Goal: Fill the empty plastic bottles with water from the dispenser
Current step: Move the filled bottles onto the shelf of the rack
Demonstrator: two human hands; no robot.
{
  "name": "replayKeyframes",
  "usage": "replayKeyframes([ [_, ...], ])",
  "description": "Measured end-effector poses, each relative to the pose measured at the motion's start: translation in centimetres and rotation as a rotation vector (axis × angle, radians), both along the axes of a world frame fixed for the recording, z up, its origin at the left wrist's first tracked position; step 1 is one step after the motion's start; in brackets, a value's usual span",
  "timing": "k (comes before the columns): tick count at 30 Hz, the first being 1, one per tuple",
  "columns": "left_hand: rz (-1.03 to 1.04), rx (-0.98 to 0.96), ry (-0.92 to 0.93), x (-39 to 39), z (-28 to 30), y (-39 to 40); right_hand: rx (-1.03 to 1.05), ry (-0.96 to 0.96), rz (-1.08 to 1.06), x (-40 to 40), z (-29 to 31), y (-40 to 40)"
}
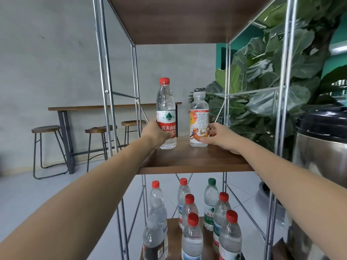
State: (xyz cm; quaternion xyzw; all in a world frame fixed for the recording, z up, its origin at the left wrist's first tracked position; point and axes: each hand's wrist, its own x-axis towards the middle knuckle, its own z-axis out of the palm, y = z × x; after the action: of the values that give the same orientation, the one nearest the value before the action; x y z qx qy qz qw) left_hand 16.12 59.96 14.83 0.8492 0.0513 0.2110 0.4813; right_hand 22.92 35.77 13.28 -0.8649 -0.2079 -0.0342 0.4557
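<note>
Two plastic bottles stand upright on the middle wooden shelf (195, 162). The taller clear one has a red cap and a red label (166, 109); my left hand (156, 134) grips its lower part. To its right stands a shorter bottle with a white cap and an orange-and-white label (199, 117); my right hand (221, 136) holds it from the right side, fingers curled round its lower half. A large steel water dispenser with a black lid (323, 147) stands at the right edge, partly cut off.
The lower shelf (173, 229) carries several capped bottles, most with red caps, one with a green cap (211, 182). Metal rack posts (281, 109) frame the shelves. A leafy plant (262, 91) stands behind on the right. A bar table and stools (48, 147) stand by the grey wall at left.
</note>
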Motion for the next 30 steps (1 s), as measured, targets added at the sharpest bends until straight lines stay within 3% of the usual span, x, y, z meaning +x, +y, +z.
replayKeyframes([
  [4,-0.040,0.243,0.073,-3.9,-0.2,-0.6,-0.238,-0.090,-0.122,-4.3,0.1,-0.8],
  [9,-0.105,0.581,0.100,-10.2,-2.3,-2.4,-0.552,-0.292,-0.097,-13.5,-1.6,-2.1],
  [11,-0.105,0.810,0.122,-12.9,-3.8,-4.1,-0.711,-0.397,-0.114,-16.7,-3.2,-3.2],
  [14,-0.092,1.113,-0.016,-16.4,-6.8,-7.2,-0.899,-0.511,-0.158,-20.9,-6.0,-5.7],
  [23,-0.371,1.165,-0.271,-21.4,-11.8,-19.5,-0.928,-0.666,-0.489,-32.0,-12.4,-17.8],
  [27,-0.492,1.158,-0.363,-23.0,-12.8,-26.0,-0.901,-0.609,-0.659,-35.0,-14.3,-24.4],
  [30,-0.554,1.176,-0.408,-23.8,-14.0,-30.4,-0.924,-0.445,-0.778,-36.3,-15.6,-28.9],
])
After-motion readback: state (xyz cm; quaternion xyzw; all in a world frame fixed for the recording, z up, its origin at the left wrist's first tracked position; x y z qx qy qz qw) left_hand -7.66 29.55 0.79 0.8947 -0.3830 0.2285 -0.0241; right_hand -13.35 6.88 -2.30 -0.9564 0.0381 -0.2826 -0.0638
